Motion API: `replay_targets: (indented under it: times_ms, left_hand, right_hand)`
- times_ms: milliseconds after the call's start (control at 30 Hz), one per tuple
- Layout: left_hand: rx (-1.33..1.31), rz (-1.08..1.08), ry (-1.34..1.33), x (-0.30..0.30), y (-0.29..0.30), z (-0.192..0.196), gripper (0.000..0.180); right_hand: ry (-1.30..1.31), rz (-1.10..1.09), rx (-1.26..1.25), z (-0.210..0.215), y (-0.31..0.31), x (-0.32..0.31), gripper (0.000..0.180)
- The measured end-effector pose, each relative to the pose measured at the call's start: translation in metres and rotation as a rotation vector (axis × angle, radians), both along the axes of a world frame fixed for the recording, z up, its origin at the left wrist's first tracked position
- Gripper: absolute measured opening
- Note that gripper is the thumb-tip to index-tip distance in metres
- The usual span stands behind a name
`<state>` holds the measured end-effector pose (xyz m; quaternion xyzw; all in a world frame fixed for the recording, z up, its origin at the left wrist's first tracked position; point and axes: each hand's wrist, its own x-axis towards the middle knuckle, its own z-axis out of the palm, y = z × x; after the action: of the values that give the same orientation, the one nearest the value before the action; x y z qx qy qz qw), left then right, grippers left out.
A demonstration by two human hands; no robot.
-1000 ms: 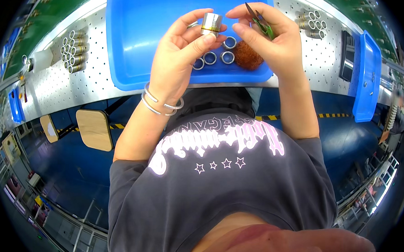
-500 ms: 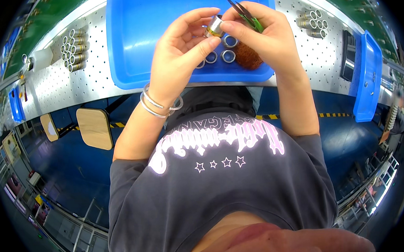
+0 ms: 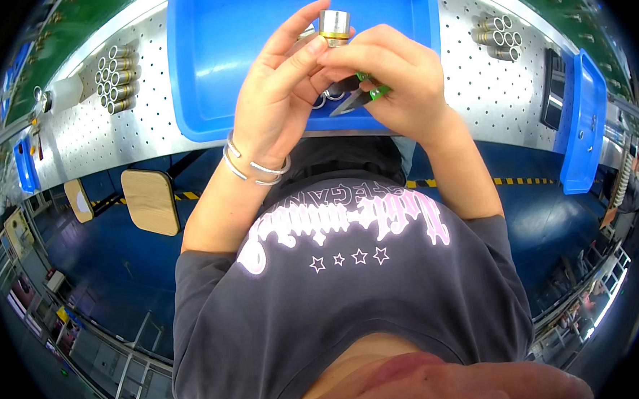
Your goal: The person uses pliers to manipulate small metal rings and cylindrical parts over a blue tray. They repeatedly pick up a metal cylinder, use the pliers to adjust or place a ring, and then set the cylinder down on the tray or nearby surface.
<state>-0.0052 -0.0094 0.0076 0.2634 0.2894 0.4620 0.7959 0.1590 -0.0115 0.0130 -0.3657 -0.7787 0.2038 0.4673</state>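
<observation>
My left hand (image 3: 274, 86), with metal bangles at the wrist, holds a short silver metal sleeve (image 3: 335, 22) with a gold-coloured band near its lower end. My right hand (image 3: 403, 76) is closed around a dark pointed tool with green grips (image 3: 379, 92); its tip points left and toward me. The right thumb and forefinger also meet the sleeve's lower end. Under the hands, metal rings (image 3: 319, 100) lie in the blue tray (image 3: 211, 122), partly covered by the fingers. Whether the tool is snips or tweezers I cannot tell.
Metal sleeves are stacked on the perforated metal bench (image 3: 156, 85) at left (image 3: 117, 80) and right (image 3: 499, 38). A dark flat device (image 3: 552, 90) and a smaller blue tray (image 3: 583, 124) are at the right. A wooden stool (image 3: 150, 201) stands below left.
The sleeve has turned upright and moved slightly up. My right hand has rotated, swinging the tool's tip from pointing away to pointing toward me. The brown fibrous ball is now hidden.
</observation>
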Motion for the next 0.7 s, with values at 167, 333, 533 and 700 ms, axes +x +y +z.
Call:
replay_targets:
  times_ms: [167, 333, 533, 700]
  left_hand:
    - [-0.025, 0.015, -0.042, 0.001, -0.001, -0.002, 0.04]
    - [-0.012, 0.027, -0.009, 0.002, 0.0, -0.009, 0.039]
    - [-0.056, 0.039, -0.073, -0.001, 0.002, -0.007, 0.039]
    - [-0.024, 0.071, 0.008, -0.002, 0.003, -0.009, 0.042]
  right_hand:
    - [0.21, 0.016, -0.046, -0.001, 0.0, -0.005, 0.023]
    - [0.718, 0.162, -0.519, -0.001, -0.007, -0.005, 0.008]
    - [0.844, 0.121, -0.695, -0.003, -0.004, 0.014, 0.014]
    - [0.757, 0.102, -0.735, -0.003, -0.008, 0.013, 0.013]
